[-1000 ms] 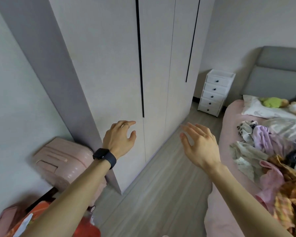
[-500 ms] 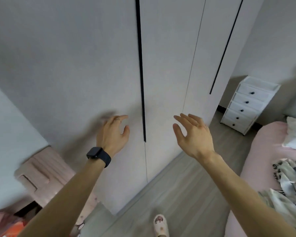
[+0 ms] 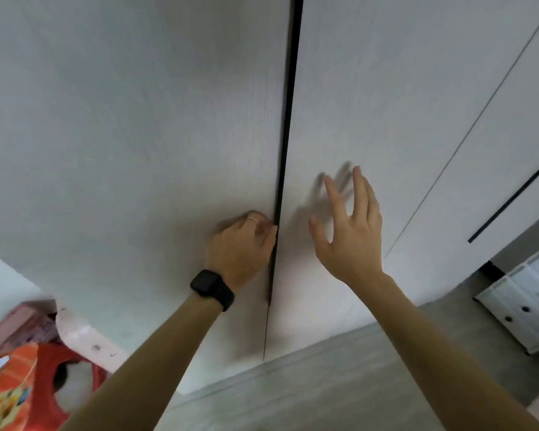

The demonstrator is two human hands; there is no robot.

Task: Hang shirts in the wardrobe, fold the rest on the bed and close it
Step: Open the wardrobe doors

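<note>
The tall pale wardrobe (image 3: 137,135) fills the view, its doors closed. A black vertical handle strip (image 3: 288,119) runs between the two nearest doors. My left hand (image 3: 241,244), with a black watch on the wrist and a ring, has its fingers curled at the strip on the left door's edge. My right hand (image 3: 350,234) is spread with straight fingers just in front of the right door (image 3: 386,104), casting a shadow on it. No clothes or bed show in this view.
A white chest of drawers (image 3: 523,306) stands at the right beyond the wardrobe. A pink suitcase (image 3: 84,334) and an orange-red bag (image 3: 16,384) sit at the lower left. Grey wood floor (image 3: 308,384) lies below the doors.
I have come closer to the wardrobe and the bed has left the view. My left hand has reached the handle strip and curled on it; my right hand has risen toward the right door.
</note>
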